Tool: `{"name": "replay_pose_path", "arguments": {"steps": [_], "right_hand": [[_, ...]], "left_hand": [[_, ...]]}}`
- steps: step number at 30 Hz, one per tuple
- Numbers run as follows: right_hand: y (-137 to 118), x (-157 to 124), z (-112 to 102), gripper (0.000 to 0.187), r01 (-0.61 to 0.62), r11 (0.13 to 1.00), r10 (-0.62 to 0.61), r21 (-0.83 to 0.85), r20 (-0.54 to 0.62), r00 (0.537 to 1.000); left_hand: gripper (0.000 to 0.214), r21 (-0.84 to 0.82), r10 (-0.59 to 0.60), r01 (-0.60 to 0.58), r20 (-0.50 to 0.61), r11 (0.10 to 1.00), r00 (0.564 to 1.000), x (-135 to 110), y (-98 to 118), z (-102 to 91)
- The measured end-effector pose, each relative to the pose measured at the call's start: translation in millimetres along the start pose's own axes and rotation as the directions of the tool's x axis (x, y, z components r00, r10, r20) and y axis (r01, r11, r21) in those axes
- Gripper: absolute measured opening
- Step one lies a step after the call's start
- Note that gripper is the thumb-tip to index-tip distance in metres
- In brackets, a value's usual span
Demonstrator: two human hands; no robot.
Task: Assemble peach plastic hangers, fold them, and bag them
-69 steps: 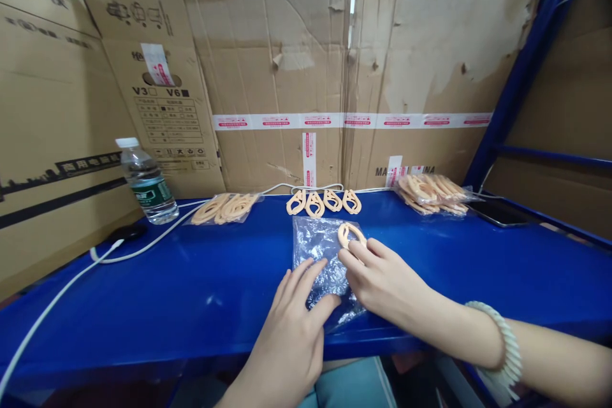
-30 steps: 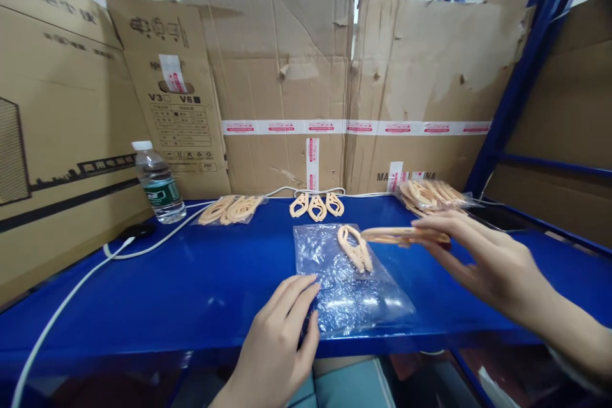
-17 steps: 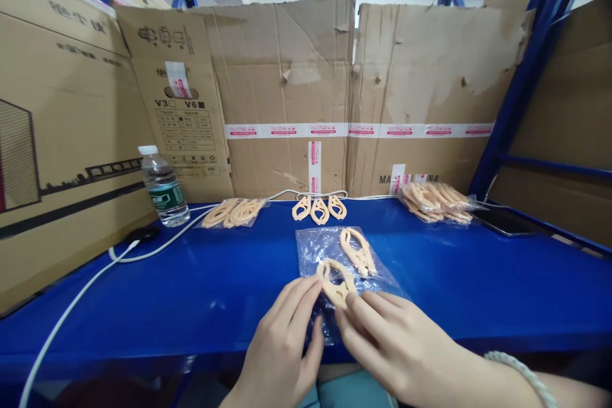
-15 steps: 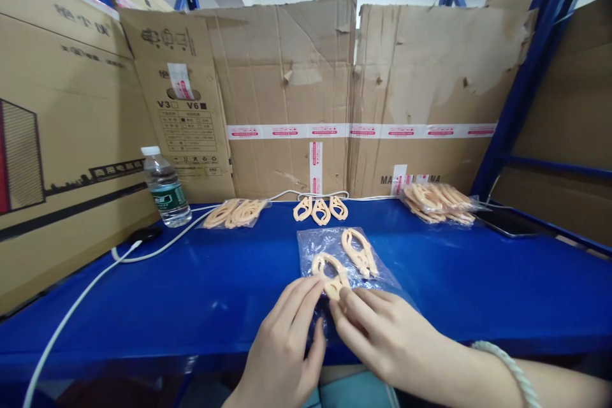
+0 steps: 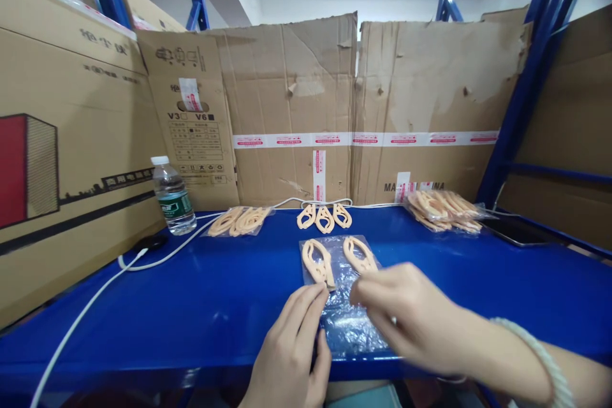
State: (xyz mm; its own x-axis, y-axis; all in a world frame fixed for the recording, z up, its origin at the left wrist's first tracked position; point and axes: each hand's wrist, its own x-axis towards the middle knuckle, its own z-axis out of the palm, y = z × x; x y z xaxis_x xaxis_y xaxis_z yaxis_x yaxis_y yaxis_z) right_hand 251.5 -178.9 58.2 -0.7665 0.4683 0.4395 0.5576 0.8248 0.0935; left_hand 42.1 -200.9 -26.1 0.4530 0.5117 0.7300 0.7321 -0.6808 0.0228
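A clear plastic bag (image 5: 351,331) lies flat on the blue tabletop (image 5: 215,312) in front of me. Two beige folded plastic hangers are at its far end, a left hanger (image 5: 327,271) and a right hanger (image 5: 366,263). My left hand (image 5: 291,344) has its fingers stretched forward, the tips touching the lower end of the left hanger, with the thumb apart. Over the bag's right side is my right hand (image 5: 406,315), fingers curled together near the right hanger's lower end. It is slightly blurred, and anything within its fingers is hidden.
Three small beige hanger pieces (image 5: 324,220) lie at the back. Bagged hangers (image 5: 246,221) lie back left, with a stack of bagged hangers (image 5: 442,209) back right beside a phone (image 5: 519,229). A water bottle (image 5: 174,201) and white cable (image 5: 86,312) are left; cardboard (image 5: 291,102) stands behind.
The left hanger now lies straighter, alongside the right one. My right hand has left it and moved right and slightly up. My left hand stays close to the left hanger's lower end.
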Motion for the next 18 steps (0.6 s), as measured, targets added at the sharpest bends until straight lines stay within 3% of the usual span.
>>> {"name": "replay_pose_path", "arguments": {"steps": [2, 3, 4, 9, 13, 18], "right_hand": [[32, 13, -8, 0.028, -0.103, 0.993, 0.097, -0.05, -0.113, 0.989], [52, 22, -6, 0.033, -0.175, 0.977, 0.163, -0.123, -0.096, 0.982], [74, 32, -1, 0.041, -0.217, 0.955, 0.219, -0.201, -0.016, 0.976], [168, 75, 51, 0.07, -0.187, 0.95, 0.245, -0.249, 0.231, 0.941], [199, 88, 79, 0.065, -0.19, 0.943, 0.287, -0.274, 0.375, 0.882], [212, 74, 79, 0.038, -0.202, 0.924, 0.331, -0.324, 0.419, 0.846]], "left_hand": [[0.047, 0.01, -0.002, 0.002, 0.001, 1.0, 1.0, 1, 1, -0.6], [0.046, 0.014, -0.003, 0.003, 0.001, 1.0, 1.0, 2, 1, -0.9], [0.046, 0.018, -0.006, 0.006, 0.004, 1.0, 1.0, 2, 1, -1.0], [0.047, 0.012, -0.013, 0.013, 0.021, 1.0, 1.0, -1, -1, 0.0], [0.047, 0.021, -0.009, 0.009, 0.02, 1.0, 1.0, -3, -3, 1.3], [0.047, 0.019, 0.013, -0.013, 0.026, 1.0, 1.0, -3, -4, 1.3]]}}
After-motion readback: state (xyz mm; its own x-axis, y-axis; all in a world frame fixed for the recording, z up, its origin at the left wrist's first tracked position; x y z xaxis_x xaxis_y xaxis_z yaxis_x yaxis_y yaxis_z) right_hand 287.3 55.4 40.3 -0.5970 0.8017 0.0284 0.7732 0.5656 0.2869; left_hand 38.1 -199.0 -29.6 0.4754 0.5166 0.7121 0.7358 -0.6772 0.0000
